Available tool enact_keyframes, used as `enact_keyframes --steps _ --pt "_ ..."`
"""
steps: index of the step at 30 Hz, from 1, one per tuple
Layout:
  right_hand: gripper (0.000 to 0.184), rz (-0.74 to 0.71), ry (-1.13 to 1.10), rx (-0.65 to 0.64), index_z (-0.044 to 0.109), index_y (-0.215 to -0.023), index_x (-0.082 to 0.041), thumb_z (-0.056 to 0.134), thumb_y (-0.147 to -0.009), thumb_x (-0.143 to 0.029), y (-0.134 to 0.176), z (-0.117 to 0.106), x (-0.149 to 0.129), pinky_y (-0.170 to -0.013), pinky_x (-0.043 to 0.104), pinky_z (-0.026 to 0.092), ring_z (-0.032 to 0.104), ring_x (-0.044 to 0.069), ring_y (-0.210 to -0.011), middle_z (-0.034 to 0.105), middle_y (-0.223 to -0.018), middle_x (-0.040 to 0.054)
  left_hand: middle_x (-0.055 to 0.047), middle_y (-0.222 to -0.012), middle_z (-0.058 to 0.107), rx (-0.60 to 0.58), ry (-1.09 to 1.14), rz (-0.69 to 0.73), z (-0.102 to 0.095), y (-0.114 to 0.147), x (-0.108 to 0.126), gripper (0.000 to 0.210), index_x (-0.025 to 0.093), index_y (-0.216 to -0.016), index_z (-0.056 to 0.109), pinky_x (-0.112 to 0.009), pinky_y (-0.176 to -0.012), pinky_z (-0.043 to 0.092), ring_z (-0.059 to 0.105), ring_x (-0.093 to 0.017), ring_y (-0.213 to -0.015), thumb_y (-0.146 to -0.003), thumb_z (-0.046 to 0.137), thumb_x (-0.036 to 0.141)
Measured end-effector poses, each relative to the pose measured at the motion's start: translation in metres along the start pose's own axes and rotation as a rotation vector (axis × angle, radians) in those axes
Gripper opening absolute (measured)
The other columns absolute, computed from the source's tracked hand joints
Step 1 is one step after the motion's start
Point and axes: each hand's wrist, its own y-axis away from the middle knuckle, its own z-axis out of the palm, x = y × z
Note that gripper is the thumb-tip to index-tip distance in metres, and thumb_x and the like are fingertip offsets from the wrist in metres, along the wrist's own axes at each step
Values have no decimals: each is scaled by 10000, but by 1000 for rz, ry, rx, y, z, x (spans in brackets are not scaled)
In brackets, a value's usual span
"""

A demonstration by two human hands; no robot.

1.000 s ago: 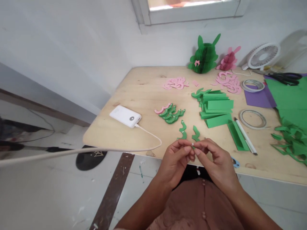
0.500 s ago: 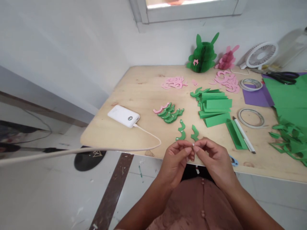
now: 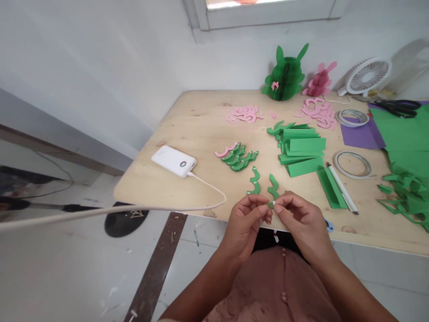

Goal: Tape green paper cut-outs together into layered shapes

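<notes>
Over the table's front edge my two hands meet fingertip to fingertip. My left hand (image 3: 246,219) is closed, pinching a small green paper cutout (image 3: 271,205) that is mostly hidden by the fingers. At its right end my right hand (image 3: 298,219) pinches a tiny white strip (image 3: 274,202). Just beyond the fingertips lie a wavy green paper cutout (image 3: 273,184) and, to its left, another green wavy cutout (image 3: 255,181) with white bits on it. Further back is a pile of curved green cutouts (image 3: 238,158), with a pink curved cutout (image 3: 225,151) at its left.
A white power bank (image 3: 172,160) trails a cable across the left. Folded green strips (image 3: 306,145), a white marker (image 3: 343,190), tape rolls (image 3: 352,164), black scissors (image 3: 398,107) and green scraps (image 3: 405,192) lie right. Paper rabbits (image 3: 286,78) and a fan (image 3: 370,77) stand behind.
The fingertips have drawn slightly apart, and a bit of green paper now shows between them beside the white strip. The whole view has shifted slightly.
</notes>
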Motion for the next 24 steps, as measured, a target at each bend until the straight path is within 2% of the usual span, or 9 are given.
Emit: enact_keyframes --steps 3,6,10,13,18,24 --pt "104 21 25 32 602 -729 -200 597 -799 -277 0 -3 5 -631 272 423 522 142 -664 579 -707 -2 20 -629 594 45 -154 90 -4 1 2 161 167 -809 631 -223 -616 412 518 -93 -595 -692 722 230" --pt "97 41 38 32 606 -757 -199 594 -808 -281 0 -6 10 -651 270 419 522 146 -702 584 -755 7 5 -700 613 136 -516 271 -13 3 6 133 169 -859 629 -224 -603 421 538 -107 -631 -748 669 230" --pt "100 21 78 29 603 -754 -200 584 -815 -277 0 -6 11 -649 260 407 515 144 -713 567 -752 2 -19 -829 644 177 -1094 581 -27 -1 12 108 188 -912 622 -272 -708 466 586 -144 -753 -823 560 182" --pt "111 -23 129 25 600 -735 -200 570 -816 -269 0 -5 9 -628 258 395 496 137 -671 541 -707 -8 -44 -953 646 138 -1358 725 -35 -10 13 184 194 -970 593 -330 -833 474 584 -190 -933 -812 536 117" --pt "116 -75 221 23 595 -723 -203 558 -817 -258 1 -4 6 -605 255 389 487 136 -642 527 -676 -14 -53 -1018 649 81 -1606 796 -39 -23 11 228 194 -994 569 -391 -873 437 553 -231 -993 -790 570 90" --pt "132 -111 285 14 584 -718 -206 546 -832 -262 1 -3 9 -600 245 392 489 129 -630 527 -669 -21 -45 -979 660 56 -1681 793 -39 -30 11 206 193 -961 566 -392 -830 412 556 -237 -961 -778 612 108"
